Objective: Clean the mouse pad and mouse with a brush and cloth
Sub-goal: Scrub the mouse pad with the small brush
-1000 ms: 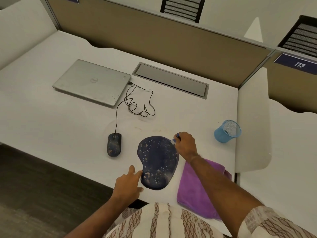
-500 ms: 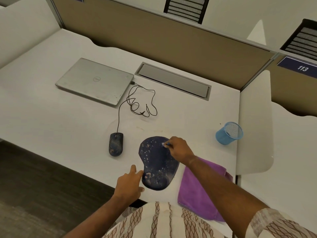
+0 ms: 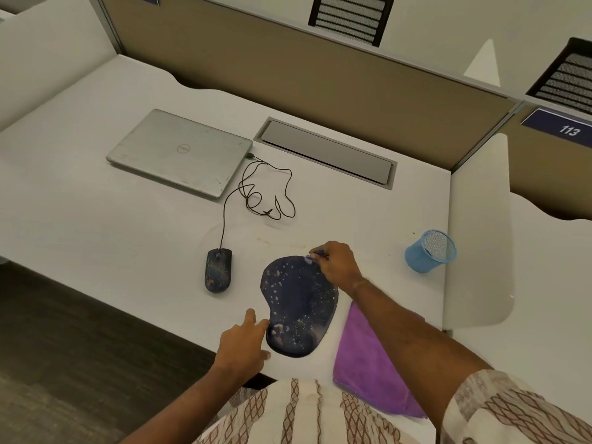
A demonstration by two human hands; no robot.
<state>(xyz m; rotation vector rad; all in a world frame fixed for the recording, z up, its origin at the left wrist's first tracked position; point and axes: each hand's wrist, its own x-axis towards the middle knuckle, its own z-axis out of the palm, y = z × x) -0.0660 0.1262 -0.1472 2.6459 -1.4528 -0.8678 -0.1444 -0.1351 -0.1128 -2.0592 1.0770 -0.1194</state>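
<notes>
Right grip [image 3: 336, 264] pinches a small blue brush [image 3: 315, 255] at the far edge of the dark blue speckled mouse pad [image 3: 299, 302].

The pad lies flat on the white tabletop [image 3: 96, 219]. Its long way runs from the person outward, fat end nearest. Left grip [image 3: 243, 344], fingers straight, touches the pad's near left edge. Left of the right grip lies a dark blue corded mouse [image 3: 218, 270], apart from the pad, nose pointing away. Its black cable [image 3: 256, 193] loops to a closed silver laptop [image 3: 179, 152]. A purple cloth [image 3: 368, 363] lies under the right forearm, just beside the pad. A blue mesh cup [image 3: 431, 251] stands well right.
</notes>
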